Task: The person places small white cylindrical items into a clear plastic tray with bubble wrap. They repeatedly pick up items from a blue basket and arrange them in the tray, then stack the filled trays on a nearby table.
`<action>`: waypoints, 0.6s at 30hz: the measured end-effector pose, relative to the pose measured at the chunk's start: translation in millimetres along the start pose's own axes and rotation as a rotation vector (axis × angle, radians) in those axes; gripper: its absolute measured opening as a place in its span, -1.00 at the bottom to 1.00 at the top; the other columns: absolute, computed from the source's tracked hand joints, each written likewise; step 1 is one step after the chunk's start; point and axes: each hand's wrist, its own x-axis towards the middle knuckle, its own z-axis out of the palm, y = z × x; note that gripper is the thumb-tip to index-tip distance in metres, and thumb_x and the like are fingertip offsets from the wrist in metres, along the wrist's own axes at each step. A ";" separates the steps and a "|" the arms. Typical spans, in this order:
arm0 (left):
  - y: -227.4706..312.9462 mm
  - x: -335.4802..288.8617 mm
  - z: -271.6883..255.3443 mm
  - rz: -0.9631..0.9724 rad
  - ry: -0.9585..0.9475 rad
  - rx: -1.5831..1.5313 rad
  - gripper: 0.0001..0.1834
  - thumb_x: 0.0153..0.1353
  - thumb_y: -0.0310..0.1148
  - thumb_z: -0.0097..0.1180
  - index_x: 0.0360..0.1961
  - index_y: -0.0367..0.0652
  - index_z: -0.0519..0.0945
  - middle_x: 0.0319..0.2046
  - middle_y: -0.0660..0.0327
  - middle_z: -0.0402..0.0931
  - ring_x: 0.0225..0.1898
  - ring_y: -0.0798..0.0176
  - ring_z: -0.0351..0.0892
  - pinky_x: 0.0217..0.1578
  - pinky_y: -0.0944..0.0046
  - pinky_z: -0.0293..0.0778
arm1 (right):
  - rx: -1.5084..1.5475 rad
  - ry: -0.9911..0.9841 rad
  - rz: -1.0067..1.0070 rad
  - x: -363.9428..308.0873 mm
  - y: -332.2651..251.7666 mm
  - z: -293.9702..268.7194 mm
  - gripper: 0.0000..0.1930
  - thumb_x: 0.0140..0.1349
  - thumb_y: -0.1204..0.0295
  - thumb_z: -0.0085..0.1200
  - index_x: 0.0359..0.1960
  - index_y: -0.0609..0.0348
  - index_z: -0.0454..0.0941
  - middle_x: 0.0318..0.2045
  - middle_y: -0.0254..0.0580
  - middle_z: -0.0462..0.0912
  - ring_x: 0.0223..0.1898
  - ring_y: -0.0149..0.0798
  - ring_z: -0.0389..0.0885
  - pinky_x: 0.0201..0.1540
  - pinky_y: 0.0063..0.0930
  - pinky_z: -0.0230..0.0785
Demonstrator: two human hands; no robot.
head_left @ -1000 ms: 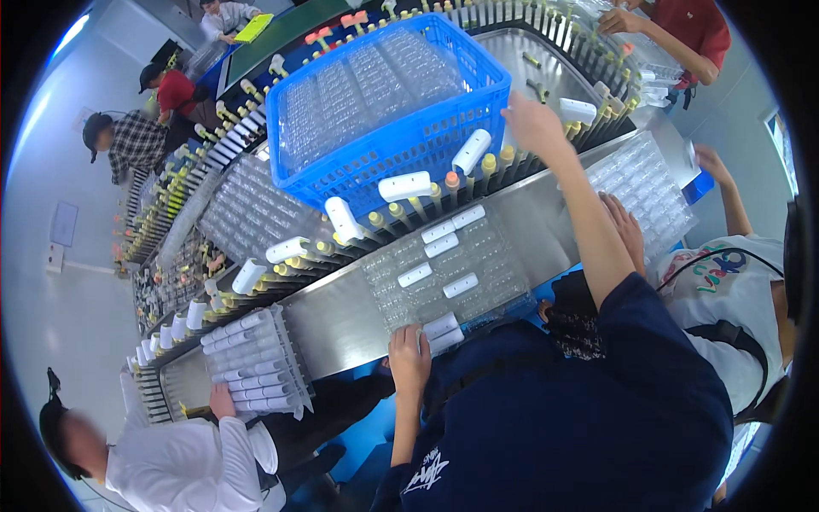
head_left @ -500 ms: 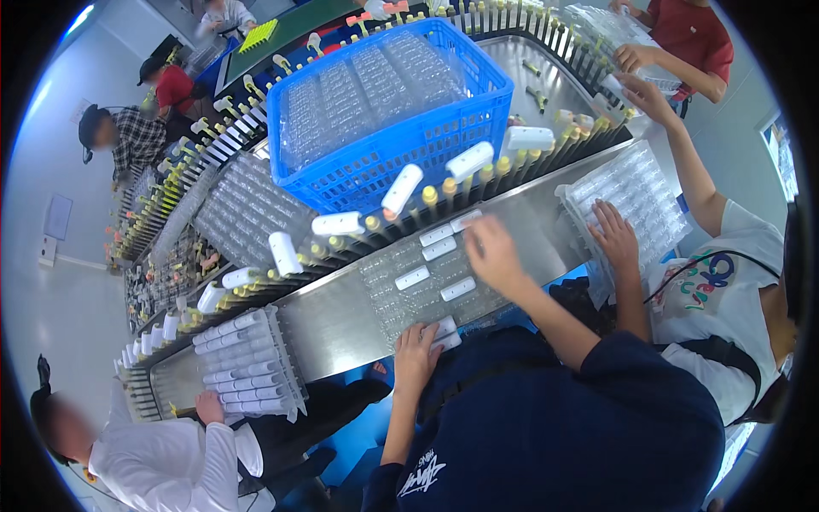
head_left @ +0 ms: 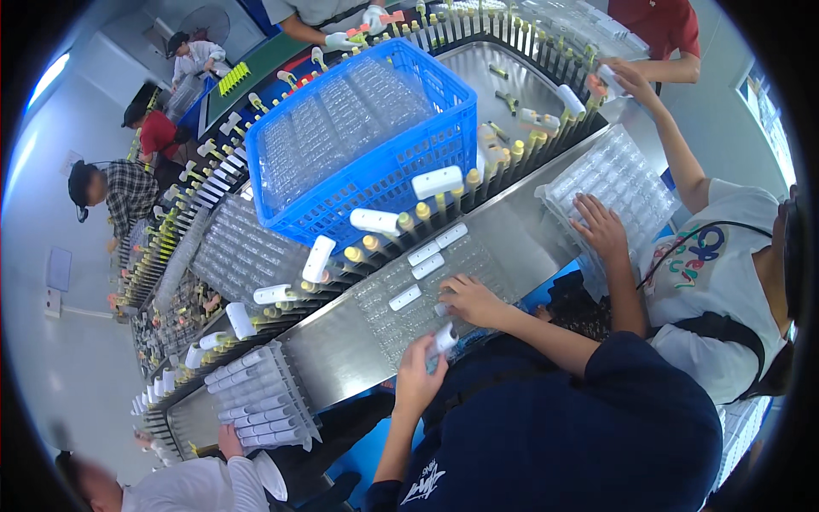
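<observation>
My left hand is closed around small white plastic casings, held just off the near edge of a clear blister tray; their exact count is hard to make out. Over the tray, my right hand has its fingertips pinched on another white casing, mostly covered by the fingers. Several more white casings lie flat in the tray's pockets, left of and beyond my right hand. The tray rests on a metal ledge.
Beyond the ledge runs a row of pegs with yellow tips, several carrying white casings. A blue crate of clear trays stands behind it. Co-workers sit on both sides, with a filled tray at left and another tray at right.
My right hand has come back from the far side of the tray to a casing nearer me. My left hand has lifted its casings off the tray's near edge. The pegs have shifted leftward.
</observation>
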 end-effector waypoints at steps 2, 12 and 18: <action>28.2 34.8 -12.2 -0.129 0.111 -0.123 -0.50 0.35 -0.51 0.34 0.28 -0.34 0.52 0.09 -0.19 0.71 0.11 -0.13 0.77 0.15 0.04 0.64 | 0.014 0.050 0.012 1.2 -7.5 -5.6 -0.61 0.27 0.34 0.38 0.11 0.12 0.66 0.20 -0.09 0.60 0.31 0.07 0.51 0.34 0.05 0.40; 88.3 245.2 3.3 -0.195 0.466 -0.339 -0.67 0.50 -0.35 0.21 0.11 -0.40 0.57 -0.28 -0.18 0.76 -0.24 -0.07 0.84 -0.18 0.00 0.66 | 0.223 0.317 0.163 -27.5 -34.6 -85.1 -0.63 0.39 0.35 0.32 0.13 0.25 0.59 0.13 0.08 0.65 0.21 0.20 0.59 0.30 0.01 0.44; 55.8 262.4 -13.6 -0.304 0.386 0.043 -0.62 0.49 -0.22 0.13 0.04 -0.39 0.59 -0.27 -0.33 0.74 -0.18 -0.42 0.77 -0.13 -0.30 0.59 | 0.404 0.503 0.447 -32.2 -38.0 -132.2 -0.66 0.51 0.36 0.21 0.18 0.30 0.56 -0.02 0.16 0.72 0.00 0.20 0.73 0.11 -0.10 0.55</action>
